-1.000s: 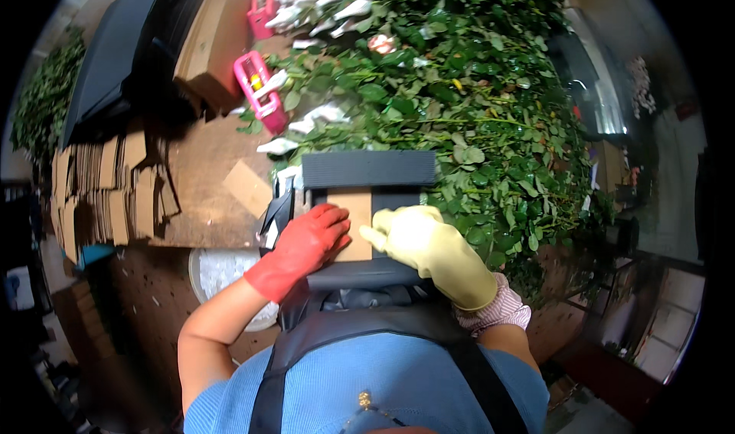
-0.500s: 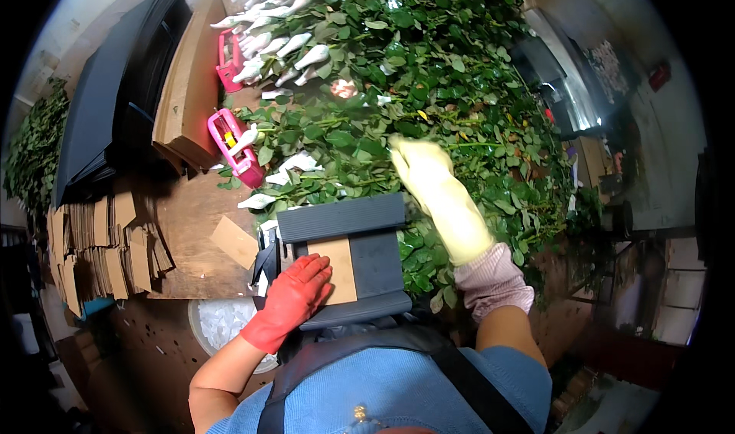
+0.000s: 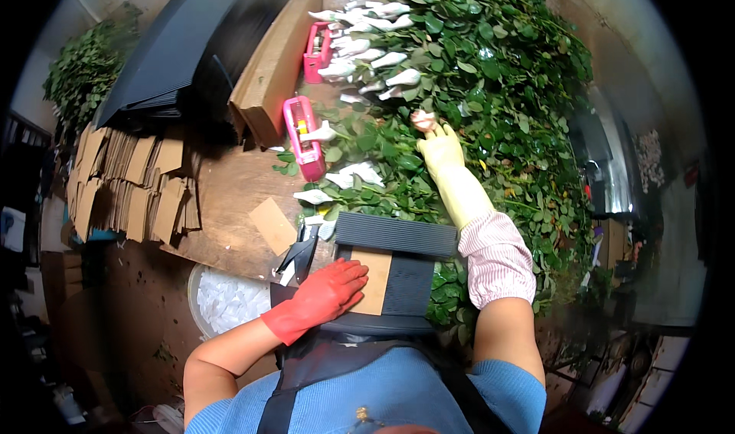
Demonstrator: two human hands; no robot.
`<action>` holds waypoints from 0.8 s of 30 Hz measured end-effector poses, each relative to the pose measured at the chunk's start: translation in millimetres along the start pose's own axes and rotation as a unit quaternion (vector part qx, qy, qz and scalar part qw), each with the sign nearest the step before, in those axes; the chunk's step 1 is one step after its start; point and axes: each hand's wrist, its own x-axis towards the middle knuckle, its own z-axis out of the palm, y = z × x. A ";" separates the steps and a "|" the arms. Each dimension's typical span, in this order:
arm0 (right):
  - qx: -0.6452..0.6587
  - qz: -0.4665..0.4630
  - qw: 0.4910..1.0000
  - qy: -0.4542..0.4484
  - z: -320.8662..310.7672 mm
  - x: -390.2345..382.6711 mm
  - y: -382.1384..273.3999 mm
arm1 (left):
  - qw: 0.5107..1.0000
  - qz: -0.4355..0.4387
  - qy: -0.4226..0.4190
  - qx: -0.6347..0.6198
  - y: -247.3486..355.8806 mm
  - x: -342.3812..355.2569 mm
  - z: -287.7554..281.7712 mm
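My left hand (image 3: 325, 298), in a red rubber glove, lies flat with its fingers stretched over a brown cardboard piece (image 3: 375, 275). That piece rests on a black corrugated sheet (image 3: 407, 287) whose far and near edges are folded up, close to my body. My right hand (image 3: 442, 152), in a pale yellow glove with a striped cuff, reaches out over the leafy stems (image 3: 498, 128). Its fingers are partly apart, with the tips at a pinkish-white flower head (image 3: 422, 119); no firm grip shows. Beyond it lie several flower heads in white wrapping (image 3: 390, 59).
Two pink tape dispensers (image 3: 305, 139) stand left of the stems. Stacked cardboard pieces (image 3: 138, 174) and folded black sheets (image 3: 176, 59) are at the left. A loose card (image 3: 272, 226) lies on the wooden table (image 3: 230, 204). Below its edge is a tub (image 3: 200, 311) of white scraps.
My right hand has moved farther out and left to the pinkish-white flower head. My left hand stays on the cardboard. The whole view has turned and shifted.
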 end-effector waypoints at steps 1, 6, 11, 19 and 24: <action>0.039 0.033 0.999 -0.011 -3.9 1.0 -0.2 | 1.000 0.002 0.005 0.008 -1.1 -1.1 2.0; 0.243 -0.085 0.901 0.349 -95.1 -76.5 35.5 | 0.999 0.010 -0.001 0.048 -6.2 -7.1 7.5; 0.167 -0.166 0.918 0.320 -185.1 -214.2 65.7 | 0.998 0.000 -0.059 0.028 -14.2 -5.6 0.0; 0.163 -0.055 0.971 -0.165 -133.2 -345.3 25.6 | 0.988 -0.024 -0.110 -0.102 -25.8 -3.8 -10.5; 0.272 -0.079 0.931 -0.231 -89.1 -367.8 27.0 | 0.985 -0.038 -0.130 -0.104 -16.4 -5.6 -14.9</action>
